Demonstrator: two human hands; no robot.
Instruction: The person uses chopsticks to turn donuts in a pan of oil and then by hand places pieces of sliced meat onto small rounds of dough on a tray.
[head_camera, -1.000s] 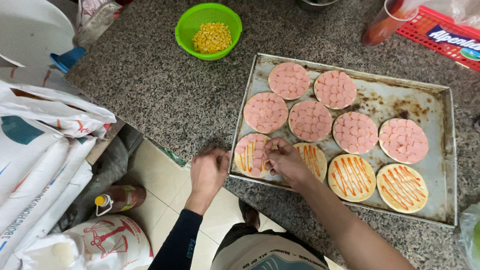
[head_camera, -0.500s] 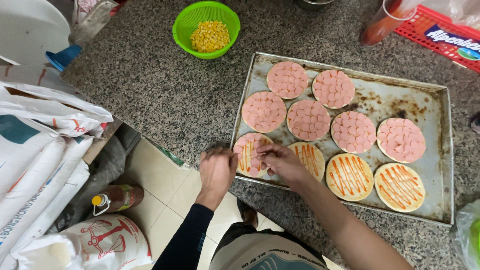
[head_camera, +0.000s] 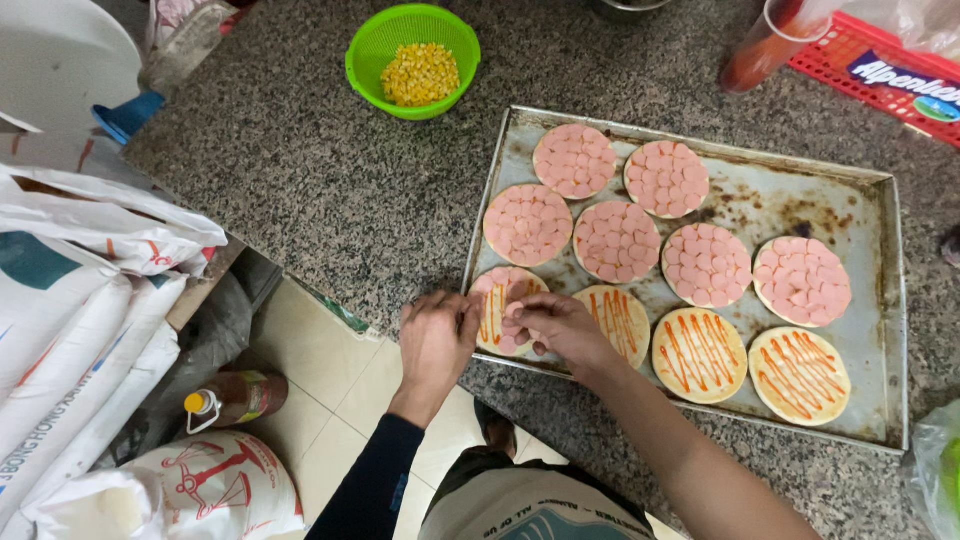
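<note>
A worn metal baking tray (head_camera: 860, 215) lies on the speckled stone counter and holds small round dough bases. Several are fully covered with pink sausage slices (head_camera: 617, 240). Three at the near side (head_camera: 698, 354) carry only orange sauce stripes. The near-left base (head_camera: 497, 296) is partly covered with slices. My right hand (head_camera: 555, 325) rests over this base, fingertips pinching pink slices onto it. My left hand (head_camera: 437, 335) is curled at the tray's near-left edge, touching the same base; what its fingers enclose is hidden.
A green bowl of yellow corn kernels (head_camera: 413, 60) stands at the back of the counter. A red basket (head_camera: 880, 70) and a reddish cup (head_camera: 765, 45) sit at the back right. White sacks (head_camera: 80, 300) and a bottle (head_camera: 235, 398) are on the floor to the left.
My left hand has shifted right, from the counter edge to the tray's rim beside the base. My right hand stays on the near-left base, working the slices.
</note>
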